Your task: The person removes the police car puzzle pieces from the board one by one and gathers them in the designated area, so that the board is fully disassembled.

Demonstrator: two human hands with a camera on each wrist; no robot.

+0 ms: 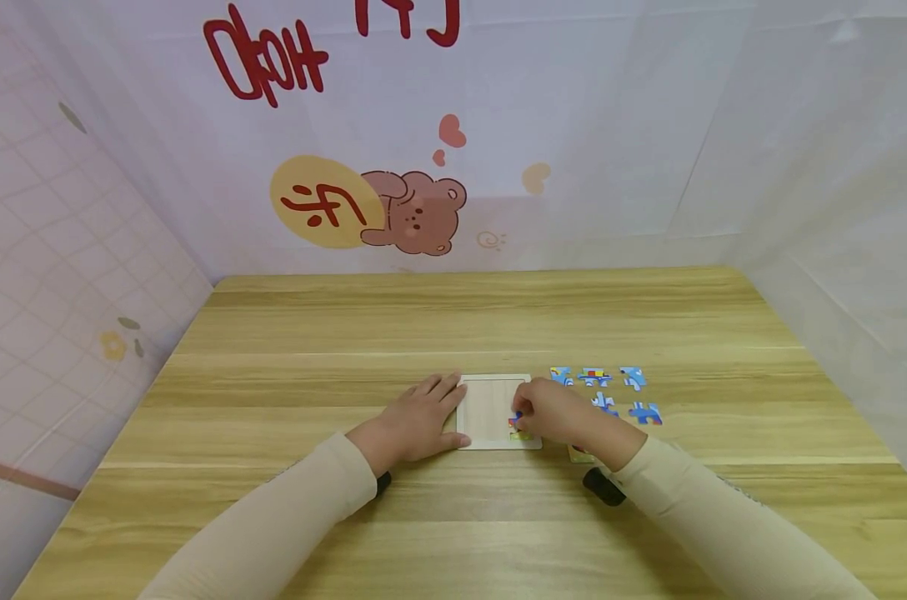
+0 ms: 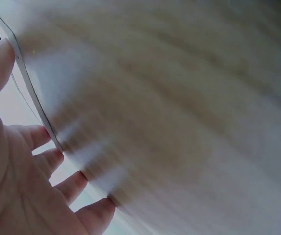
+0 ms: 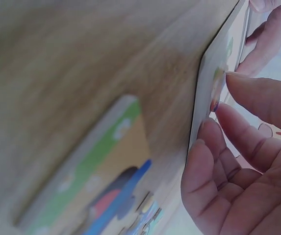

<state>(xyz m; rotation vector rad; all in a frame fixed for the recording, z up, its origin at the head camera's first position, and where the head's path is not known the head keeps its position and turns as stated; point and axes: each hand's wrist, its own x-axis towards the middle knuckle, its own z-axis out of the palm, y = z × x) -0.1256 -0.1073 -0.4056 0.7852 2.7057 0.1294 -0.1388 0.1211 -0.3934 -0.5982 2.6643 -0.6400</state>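
Note:
A shallow wooden puzzle tray (image 1: 491, 445) with a pale raised rim lies flat before me in the head view. My left hand (image 1: 414, 423) rests at its left side, fingers spread, thumb and fingertips along the rim. At the tray's lower right corner, my right hand (image 1: 557, 412) pinches a small colourful puzzle piece (image 3: 217, 90) between thumb and index finger, close over the tray floor. Its remaining fingers curl loosely beside the rim in the right wrist view. The tray's right rim is partly hidden by this hand. Bare wood shows across most of the tray floor.
Several loose blue puzzle pieces (image 1: 633, 378) lie right of the tray. A piece with a green flowered edge (image 3: 106, 161) lies near my right wrist, partly hidden by the forearm in the head view. A printed cloth (image 1: 573, 125) hangs behind the wooden table (image 1: 311, 333).

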